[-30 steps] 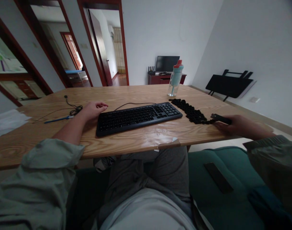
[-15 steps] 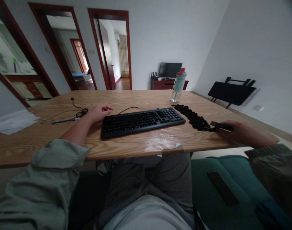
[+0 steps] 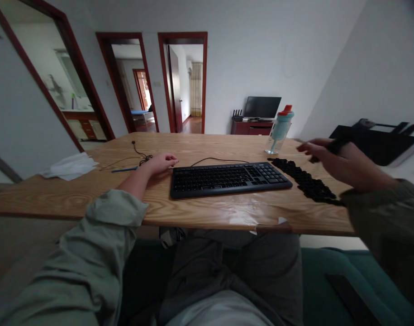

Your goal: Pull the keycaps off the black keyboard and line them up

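Note:
A black keyboard (image 3: 230, 179) lies on the wooden table in front of me. My left hand (image 3: 162, 164) rests at its upper left corner, fingers loosely bent and apart, with nothing visible in them. To the keyboard's right, a band of small black pieces (image 3: 305, 179) is spread over the tabletop; they look like keycaps. Raised above that band, my right hand (image 3: 339, 158) is closed around a small black tool (image 3: 336, 146). Motion blurs this hand, and its fingers partly cover the tool, so its kind is unclear.
Behind the keyboard stands a clear bottle (image 3: 278, 131) with a red lid. On the left of the table (image 3: 207, 217) are a white crumpled sheet (image 3: 71, 166), a blue stick-like item (image 3: 124, 170) and a coiled black cable (image 3: 145, 158). A dark flat object (image 3: 351, 296) lies on the green seat.
My right hand has lifted off the table by the black pieces, still with the black tool in it. My left hand stays by the keyboard's corner. The whole view has shifted.

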Demonstrator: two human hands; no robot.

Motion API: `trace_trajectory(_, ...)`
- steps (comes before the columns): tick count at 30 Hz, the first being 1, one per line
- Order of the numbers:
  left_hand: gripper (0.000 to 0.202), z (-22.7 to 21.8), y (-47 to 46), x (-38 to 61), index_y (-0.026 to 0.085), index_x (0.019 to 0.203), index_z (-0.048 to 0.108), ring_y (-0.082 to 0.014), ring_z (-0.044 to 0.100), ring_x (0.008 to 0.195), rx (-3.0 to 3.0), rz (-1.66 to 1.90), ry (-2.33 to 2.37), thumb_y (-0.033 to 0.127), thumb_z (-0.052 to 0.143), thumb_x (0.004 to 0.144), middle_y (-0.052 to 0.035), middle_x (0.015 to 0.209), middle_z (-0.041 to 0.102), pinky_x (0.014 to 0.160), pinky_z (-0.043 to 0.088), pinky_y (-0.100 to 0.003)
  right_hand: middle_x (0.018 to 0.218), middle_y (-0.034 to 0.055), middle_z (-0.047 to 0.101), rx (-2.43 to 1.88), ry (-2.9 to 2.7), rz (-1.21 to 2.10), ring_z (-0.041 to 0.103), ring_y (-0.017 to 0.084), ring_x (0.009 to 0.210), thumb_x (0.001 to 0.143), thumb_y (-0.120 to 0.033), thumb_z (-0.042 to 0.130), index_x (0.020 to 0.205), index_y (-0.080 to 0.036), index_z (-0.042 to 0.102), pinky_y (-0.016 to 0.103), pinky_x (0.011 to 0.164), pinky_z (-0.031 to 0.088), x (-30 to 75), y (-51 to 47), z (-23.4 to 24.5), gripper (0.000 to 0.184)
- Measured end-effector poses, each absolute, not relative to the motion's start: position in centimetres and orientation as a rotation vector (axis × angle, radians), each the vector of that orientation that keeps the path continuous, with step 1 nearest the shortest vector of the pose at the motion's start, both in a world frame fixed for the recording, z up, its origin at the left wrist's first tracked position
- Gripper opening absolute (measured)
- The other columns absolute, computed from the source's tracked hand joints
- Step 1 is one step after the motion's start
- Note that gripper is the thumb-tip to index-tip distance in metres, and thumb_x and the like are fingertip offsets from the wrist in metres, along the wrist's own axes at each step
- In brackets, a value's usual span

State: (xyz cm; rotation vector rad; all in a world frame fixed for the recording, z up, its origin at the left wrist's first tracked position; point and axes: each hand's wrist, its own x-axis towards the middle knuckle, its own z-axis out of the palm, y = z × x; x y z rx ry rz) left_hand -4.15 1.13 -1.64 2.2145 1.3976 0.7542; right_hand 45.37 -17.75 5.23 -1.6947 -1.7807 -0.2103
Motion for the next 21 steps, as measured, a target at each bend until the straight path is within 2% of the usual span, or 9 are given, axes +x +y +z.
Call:
trace_trajectory(4, 0.038, -1.7, 0.5, -3.8, 0.019, 0.079, 0.074, -0.0223, 0.063, 0.075, 2.227, 0.738, 1.305, 0.056, 0.068, 0.069, -0.0071, 0.083, 0.074, 0.069, 0.049, -0.032, 0.070, 0.0058, 0.063, -1.294, -1.917, 0.154, 0.054, 0.015, 0.059, 0.094, -0.056, 0.046, 0.084, -0.020, 0.062, 0.029, 0.054, 0.043, 31.4, -12.9, 6.7, 0.041)
trace_trajectory(6, 0.037, -1.5, 0.0, -3.9, 0.019, 0.081, 0.074, -0.0225, 0.065, 0.077, 2.216, 0.739, 1.309, 0.053, 0.069, 0.070, -0.0080, 0.087, 0.075, 0.071, 0.050, -0.032, 0.066, 0.0038, 0.060, -1.183, -1.991, 0.304, 0.053, 0.014, 0.059, 0.091, -0.053, 0.055, 0.080, -0.019, 0.062, 0.027, 0.053, 0.041, 25.8, -10.2, 5.8, 0.036)
trace_trajectory(9, 0.037, -1.1, -0.5, -4.0, 0.017, 0.089, 0.075, -0.0226, 0.066, 0.083, 2.223, 0.744, 1.259, 0.049, 0.071, 0.071, -0.0095, 0.093, 0.075, 0.076, 0.051, -0.033, 0.061, 0.0029, 0.059, -1.123, -1.977, 0.529, 0.051, 0.012, 0.055, 0.088, -0.044, 0.059, 0.067, -0.019, 0.058, 0.026, 0.053, 0.041, 20.1, -6.7, 3.2, 0.033)
trace_trajectory(13, 0.042, -0.9, -1.1, -3.5, 0.014, 0.098, 0.075, -0.0209, 0.066, 0.085, 2.293, 0.725, 1.069, 0.048, 0.073, 0.072, -0.0098, 0.096, 0.074, 0.078, 0.051, -0.033, 0.058, 0.0020, 0.058, -1.123, -1.962, 0.585, 0.051, 0.013, 0.055, 0.084, -0.045, 0.063, 0.066, -0.018, 0.057, 0.027, 0.055, 0.042, 17.8, -4.4, -0.2, 0.033)
trace_trajectory(18, 0.038, -0.9, -2.0, -1.6, 0.014, 0.094, 0.074, -0.0174, 0.063, 0.074, 2.405, 0.672, 1.016, 0.045, 0.076, 0.071, -0.0071, 0.083, 0.072, 0.069, 0.049, -0.029, 0.057, 0.0032, 0.058, -1.250, -1.826, 0.531, 0.054, 0.015, 0.055, 0.085, -0.062, 0.059, 0.065, -0.020, 0.056, 0.030, 0.060, 0.045, 19.1, -4.6, -1.7, 0.047)
trace_trajectory(21, 0.033, -0.8, -2.5, -0.6, 0.014, 0.092, 0.073, -0.0162, 0.060, 0.071, 2.509, 0.744, 1.089, 0.040, 0.076, 0.071, -0.0057, 0.081, 0.071, 0.065, 0.046, -0.028, 0.059, 0.0022, 0.059, -1.176, -1.802, 0.589, 0.055, 0.015, 0.054, 0.087, -0.063, 0.057, 0.069, -0.019, 0.058, 0.028, 0.057, 0.045, 19.4, -4.9, -1.7, 0.047)
